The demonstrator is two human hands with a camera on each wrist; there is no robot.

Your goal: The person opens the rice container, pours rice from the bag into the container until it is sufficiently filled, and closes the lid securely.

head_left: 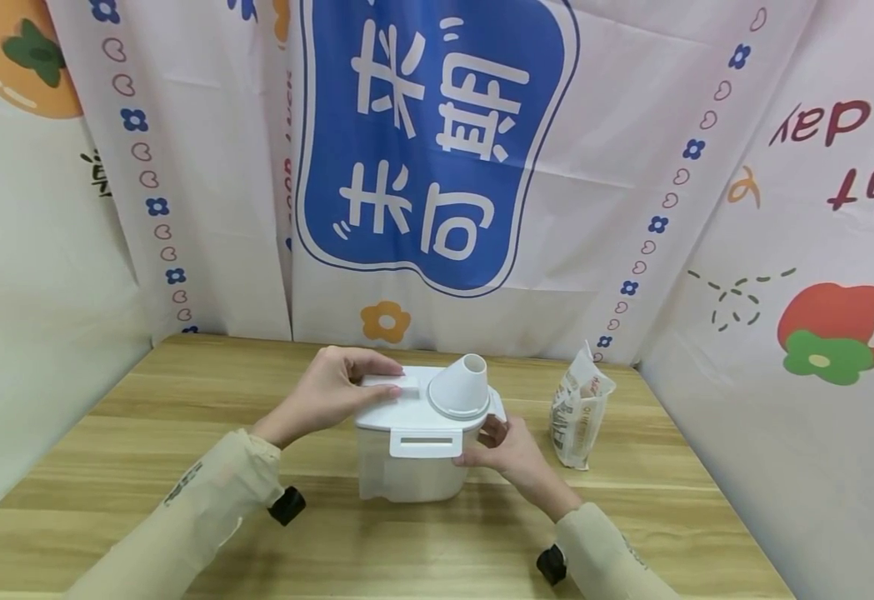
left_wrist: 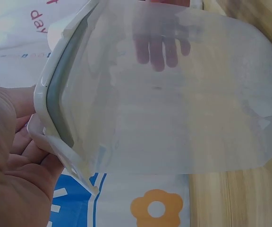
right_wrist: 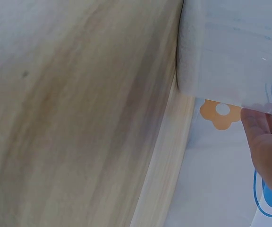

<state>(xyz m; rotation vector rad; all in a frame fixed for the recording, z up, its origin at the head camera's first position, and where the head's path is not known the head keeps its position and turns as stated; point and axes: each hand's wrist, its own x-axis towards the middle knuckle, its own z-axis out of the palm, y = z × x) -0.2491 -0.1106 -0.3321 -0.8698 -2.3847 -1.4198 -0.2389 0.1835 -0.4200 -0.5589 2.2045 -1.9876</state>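
A translucent plastic storage container [head_left: 410, 475] stands upright on the table under a white lid [head_left: 377, 415]. A cone-shaped spout [head_left: 462, 385] rises from the lid's right half, and a slotted side clip [head_left: 427, 443] sticks out at the front. My left hand [head_left: 335, 392] pinches the lid's left part, thumb and forefinger at the raised tab; the left wrist view shows a grey seal [left_wrist: 60, 101] under the rim. At the right end, my right hand [head_left: 511, 458] grips the container just below the lid. Through the wall, the right hand's fingers [left_wrist: 157, 49] show in the left wrist view.
A white printed bag [head_left: 581, 412] stands on the wooden table [head_left: 317, 533], right of the container. Printed cloth [head_left: 437, 308] hangs along the back and both sides of the table. A black wrist mount [head_left: 287, 506] sits under the left sleeve, another [head_left: 552, 565] under the right.
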